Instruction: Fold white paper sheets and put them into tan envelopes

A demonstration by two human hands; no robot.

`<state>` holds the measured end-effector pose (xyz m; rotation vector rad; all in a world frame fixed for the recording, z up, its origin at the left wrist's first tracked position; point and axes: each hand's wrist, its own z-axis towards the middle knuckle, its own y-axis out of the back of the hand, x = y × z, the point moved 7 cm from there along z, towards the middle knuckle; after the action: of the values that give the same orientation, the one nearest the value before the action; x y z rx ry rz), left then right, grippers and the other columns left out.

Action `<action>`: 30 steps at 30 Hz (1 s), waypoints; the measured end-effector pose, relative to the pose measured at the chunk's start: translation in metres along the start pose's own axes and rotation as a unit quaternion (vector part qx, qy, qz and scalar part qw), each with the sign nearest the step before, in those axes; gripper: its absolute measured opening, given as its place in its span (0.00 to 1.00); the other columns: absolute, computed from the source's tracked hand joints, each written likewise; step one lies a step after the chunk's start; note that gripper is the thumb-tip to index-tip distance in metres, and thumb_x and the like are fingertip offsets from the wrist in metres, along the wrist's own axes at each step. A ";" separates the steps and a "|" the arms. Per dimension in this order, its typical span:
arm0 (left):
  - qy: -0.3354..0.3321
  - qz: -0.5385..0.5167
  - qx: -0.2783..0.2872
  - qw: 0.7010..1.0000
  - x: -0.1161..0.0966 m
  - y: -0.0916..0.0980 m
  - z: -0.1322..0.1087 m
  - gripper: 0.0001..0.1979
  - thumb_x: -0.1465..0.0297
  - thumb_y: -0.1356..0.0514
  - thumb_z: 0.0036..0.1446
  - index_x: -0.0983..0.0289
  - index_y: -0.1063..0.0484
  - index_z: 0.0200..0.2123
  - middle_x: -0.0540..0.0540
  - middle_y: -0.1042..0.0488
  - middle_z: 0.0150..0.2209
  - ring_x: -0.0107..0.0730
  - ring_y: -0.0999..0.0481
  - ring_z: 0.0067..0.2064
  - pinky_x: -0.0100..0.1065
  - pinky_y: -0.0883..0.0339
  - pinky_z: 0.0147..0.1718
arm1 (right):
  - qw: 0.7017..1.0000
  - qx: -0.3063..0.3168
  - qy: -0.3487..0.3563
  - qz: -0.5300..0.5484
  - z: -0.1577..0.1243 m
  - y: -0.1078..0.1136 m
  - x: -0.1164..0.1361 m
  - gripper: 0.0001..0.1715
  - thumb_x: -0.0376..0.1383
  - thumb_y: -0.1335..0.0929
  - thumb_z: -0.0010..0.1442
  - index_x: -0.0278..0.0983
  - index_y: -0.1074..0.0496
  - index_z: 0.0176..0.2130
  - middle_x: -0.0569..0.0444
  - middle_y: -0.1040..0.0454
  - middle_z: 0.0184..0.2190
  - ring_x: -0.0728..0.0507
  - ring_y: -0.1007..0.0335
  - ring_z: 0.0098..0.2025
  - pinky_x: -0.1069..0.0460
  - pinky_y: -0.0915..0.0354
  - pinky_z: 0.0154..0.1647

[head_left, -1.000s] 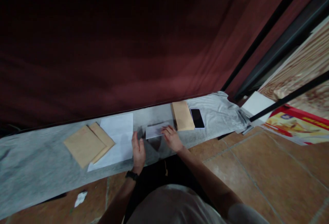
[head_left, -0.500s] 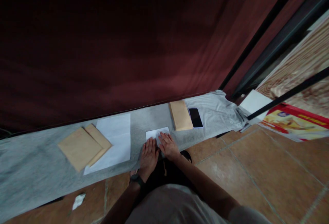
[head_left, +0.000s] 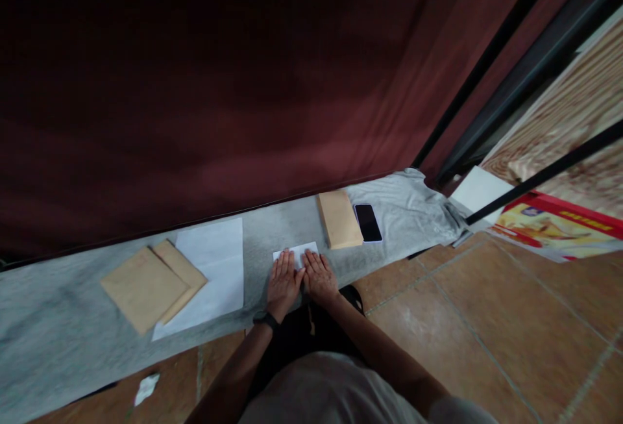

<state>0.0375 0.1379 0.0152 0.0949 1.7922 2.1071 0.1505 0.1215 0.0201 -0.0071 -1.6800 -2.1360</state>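
A small white sheet of paper (head_left: 299, 254), seemingly folded, lies on the grey cloth surface in front of me. My left hand (head_left: 283, 284) rests flat on its left part with the fingers stretched out. Beside it, my right hand (head_left: 318, 276) presses flat on the right part, fingers extended. The thumbs nearly meet, and both palms hide the paper's near portion. To the right of the hands lies a stack of brown envelopes (head_left: 341, 219). Further left, a large white sheet (head_left: 221, 268) sits partly under more brown envelopes (head_left: 146, 287).
A phone (head_left: 368, 223) lies against the right envelope stack. The grey cloth (head_left: 43, 320) covers a long narrow bench along a dark red wall (head_left: 243, 119). Black bars (head_left: 540, 184) and a red-yellow printed box (head_left: 559, 226) stand at right. Crumpled paper (head_left: 146, 388) lies on the tiled floor.
My right hand has slid slightly down and outward on the small paper, and my left hand has moved up a little over it. The camera view has shifted slightly.
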 end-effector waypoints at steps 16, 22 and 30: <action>0.065 0.030 0.002 0.997 0.018 0.007 -0.007 0.30 0.67 0.58 0.67 0.78 0.47 0.67 0.71 0.46 0.69 0.48 0.51 0.72 0.52 0.52 0.67 | 1.000 -0.022 -0.011 0.012 0.029 -0.012 0.015 0.33 0.41 0.41 0.70 0.28 0.45 0.68 0.42 0.41 0.67 0.38 0.51 0.70 0.40 0.52 0.70; 0.058 0.027 -0.005 0.998 0.017 0.011 -0.008 0.30 0.66 0.58 0.67 0.77 0.48 0.68 0.70 0.46 0.69 0.47 0.52 0.72 0.51 0.54 0.68 | 1.000 -0.025 -0.008 0.008 0.026 -0.019 0.006 0.32 0.40 0.42 0.71 0.28 0.46 0.68 0.42 0.42 0.68 0.39 0.50 0.70 0.41 0.52 0.70; 0.066 0.031 -0.037 0.997 0.022 0.009 -0.010 0.31 0.63 0.59 0.68 0.76 0.49 0.68 0.71 0.43 0.68 0.48 0.48 0.71 0.52 0.51 0.67 | 0.998 -0.044 -0.040 -0.016 0.018 -0.007 -0.016 0.34 0.45 0.42 0.72 0.27 0.44 0.68 0.40 0.40 0.66 0.37 0.47 0.69 0.42 0.51 0.69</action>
<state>0.0124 0.1345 0.0183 -0.0081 1.8025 2.2695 0.1585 0.1444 0.0141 -0.0936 -1.6383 -2.2591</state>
